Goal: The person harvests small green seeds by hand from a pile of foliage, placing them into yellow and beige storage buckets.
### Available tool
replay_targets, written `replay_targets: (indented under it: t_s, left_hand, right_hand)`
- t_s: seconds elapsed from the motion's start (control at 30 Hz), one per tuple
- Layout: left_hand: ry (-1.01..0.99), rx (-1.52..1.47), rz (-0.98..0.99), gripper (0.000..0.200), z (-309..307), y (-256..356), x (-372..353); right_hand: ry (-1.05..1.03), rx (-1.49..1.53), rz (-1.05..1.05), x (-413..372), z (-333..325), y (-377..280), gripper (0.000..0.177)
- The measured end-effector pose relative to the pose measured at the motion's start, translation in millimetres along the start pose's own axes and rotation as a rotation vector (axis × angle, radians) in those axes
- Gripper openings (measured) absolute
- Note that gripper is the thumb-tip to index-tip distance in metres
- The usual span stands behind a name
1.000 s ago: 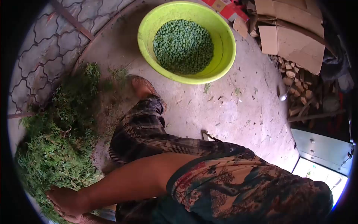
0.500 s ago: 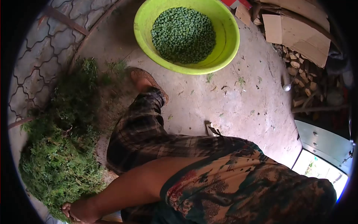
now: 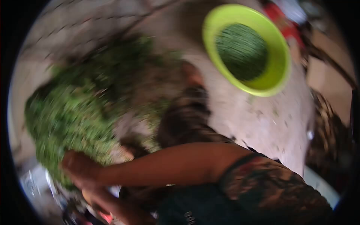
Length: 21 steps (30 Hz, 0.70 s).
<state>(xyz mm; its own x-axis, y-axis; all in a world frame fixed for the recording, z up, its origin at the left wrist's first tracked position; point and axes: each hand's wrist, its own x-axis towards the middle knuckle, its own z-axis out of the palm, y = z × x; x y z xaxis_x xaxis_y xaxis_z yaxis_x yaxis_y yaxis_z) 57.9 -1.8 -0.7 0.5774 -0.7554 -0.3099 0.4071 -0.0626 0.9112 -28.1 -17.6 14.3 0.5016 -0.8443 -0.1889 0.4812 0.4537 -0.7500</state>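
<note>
My right hand (image 3: 80, 167) is at the near edge of a heap of cut green plants (image 3: 75, 116) with fine leaves. Its fingers are smeared by motion, so what they hold, if anything, does not show. Just below it is my left hand (image 3: 97, 200), close to the right one and perhaps touching it. Blur hides its fingers too. Beyond my leg stands a lime-green basin (image 3: 281, 77) with many small round green pods or fruits (image 3: 242, 52) in it.
My leg in plaid trousers (image 3: 183, 116) lies between the heap and the basin. Cardboard (image 3: 332, 75) and chopped firewood (image 3: 324, 123) are at the right. Paving blocks (image 3: 86, 18) show at the top left. A pale, shiny blurred thing (image 3: 37, 185) lies at lower left.
My view has swung, so the basin and heap appear further right. My right hand sits higher in view, and my left forearm and hand have come into view beneath it.
</note>
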Motion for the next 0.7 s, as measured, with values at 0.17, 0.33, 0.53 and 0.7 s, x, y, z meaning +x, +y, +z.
replay_targets:
  t_s: [0.17, 0.33, 0.53, 0.7]
  left_hand:
    - [0.1, -0.098, 0.087, 0.013, 52.7, -1.0, -32.8]
    - [-0.103, -0.154, 0.058, 0.011, 64.1, 5.5, -45.9]
    - [0.0, -0.048, 0.122, 0.009, 71.5, 3.7, -55.3]
    - [0.017, 0.052, 0.168, 0.01, 68.1, 1.5, -56.5]
  right_hand:
    - [-0.188, 0.044, -0.028, 14.4, -66.8, -73.4, 0.024]
    - [-0.214, -0.058, -0.015, 7.4, -75.4, -89.4, 0.023]
    - [-0.389, -0.371, -0.129, 6.0, -78.4, -81.5, 0.024]
    - [-0.382, -0.604, -0.434, 15.6, -85.3, -84.5, 0.021]
